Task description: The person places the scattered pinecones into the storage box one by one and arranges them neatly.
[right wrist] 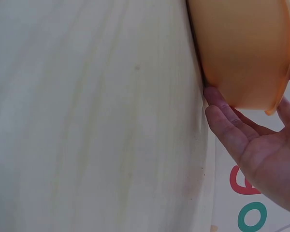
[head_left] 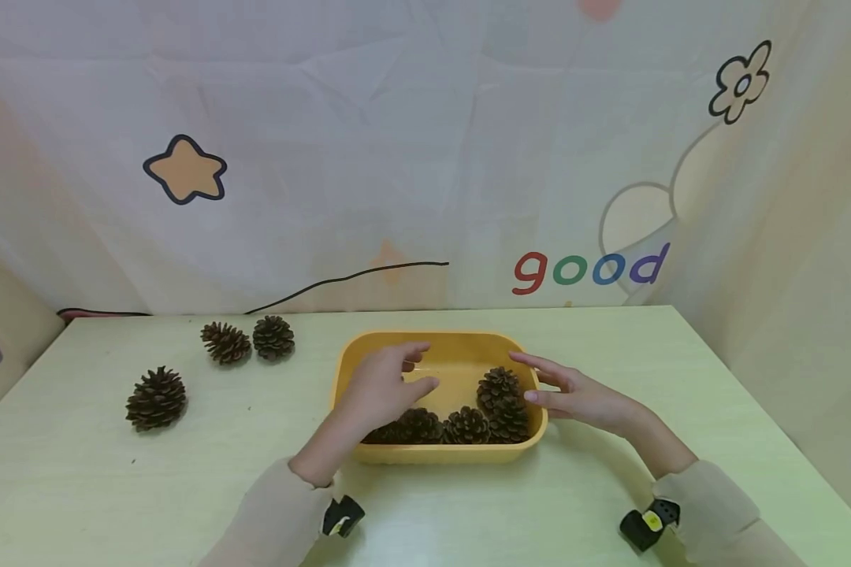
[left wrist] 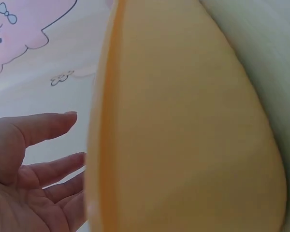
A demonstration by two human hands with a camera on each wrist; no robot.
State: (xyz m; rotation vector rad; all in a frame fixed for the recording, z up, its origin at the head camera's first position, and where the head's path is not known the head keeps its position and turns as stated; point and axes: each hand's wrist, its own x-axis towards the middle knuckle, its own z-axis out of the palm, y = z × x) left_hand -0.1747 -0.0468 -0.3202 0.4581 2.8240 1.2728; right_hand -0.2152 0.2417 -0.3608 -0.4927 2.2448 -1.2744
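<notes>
A yellow plastic basin (head_left: pixel 440 454) stands on the table with several pine cones (head_left: pixel 466 426) along its near side and right end. Over the basin's left part reaches my left hand (head_left: pixel 383 386), nothing between its spread thumb and fingers. In the left wrist view that hand (left wrist: pixel 34 179) shows beyond the rim, palm bare. My right hand (head_left: pixel 585 402) holds the basin's right end, fingertips overlapping the rim. From the right wrist, two fingers of this hand (right wrist: pixel 261 150) lie at the basin's lower outer edge, while others are up by the rim.
Left of the basin, a large pine cone (head_left: pixel 157 399) stands on the pale table (head_left: pixel 255 480). Two more, a reddish-brown pine cone (head_left: pixel 225 343) and a darker pine cone (head_left: pixel 273 339), sit near the back edge. A printed curtain (head_left: pixel 369 157) hangs behind.
</notes>
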